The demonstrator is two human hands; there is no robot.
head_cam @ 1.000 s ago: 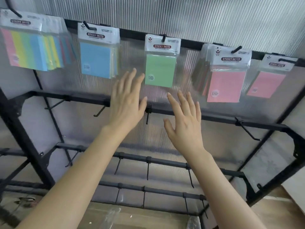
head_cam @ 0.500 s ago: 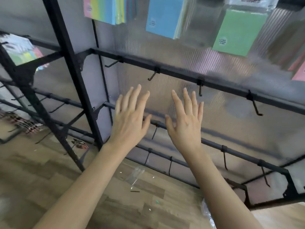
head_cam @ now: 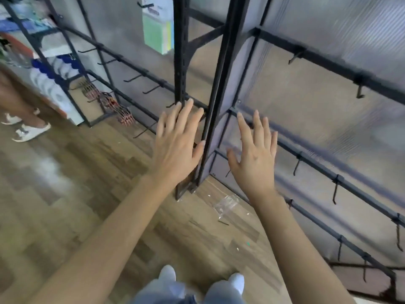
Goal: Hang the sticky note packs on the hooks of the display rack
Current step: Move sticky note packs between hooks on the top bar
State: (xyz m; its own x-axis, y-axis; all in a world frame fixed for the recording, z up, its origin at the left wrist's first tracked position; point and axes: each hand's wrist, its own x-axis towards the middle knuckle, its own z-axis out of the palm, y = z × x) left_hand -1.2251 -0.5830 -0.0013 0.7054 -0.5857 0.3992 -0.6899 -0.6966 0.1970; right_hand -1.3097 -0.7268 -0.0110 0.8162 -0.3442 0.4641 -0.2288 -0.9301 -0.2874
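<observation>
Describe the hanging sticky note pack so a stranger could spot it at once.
Find the two black posts in the middle of the rack. Just left of them, near the top, a pack hangs on a hook. It is pale green with a yellow edge, and the hooks below it are bare.

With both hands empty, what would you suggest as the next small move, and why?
Probably look for a pack to pick up: the left hand and right hand are open and hold nothing, while the lower hooks stand bare. No loose pack is in view.
</observation>
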